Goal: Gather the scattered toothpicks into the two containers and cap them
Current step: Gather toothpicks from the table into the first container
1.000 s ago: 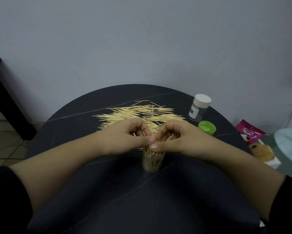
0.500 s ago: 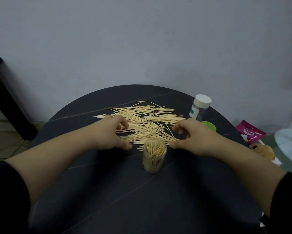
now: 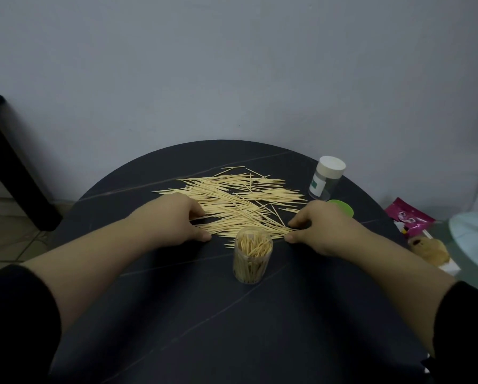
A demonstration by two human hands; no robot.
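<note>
A loose pile of toothpicks (image 3: 232, 198) is spread over the middle of the round dark table (image 3: 204, 322). In front of the pile stands an uncapped clear container (image 3: 252, 259), upright and partly filled with toothpicks. My left hand (image 3: 174, 217) lies at the pile's left end, my right hand (image 3: 326, 228) at its right end. Each hand has its thumb and curled fingers round one end of the nearest strip of toothpicks, which lies on the table. A second container with a white cap (image 3: 326, 177) stands at the back right. A green cap (image 3: 341, 207) lies partly hidden behind my right hand.
Off the table's right edge are a pink packet (image 3: 409, 218), a small brown stuffed toy (image 3: 429, 249) and a pale round surface (image 3: 473, 239). A dark piece of furniture (image 3: 8, 167) stands at the far left against the wall.
Both hands left the open container's mouth, moved apart and went down to the two ends of the pile's near strip. The container now stands uncovered.
</note>
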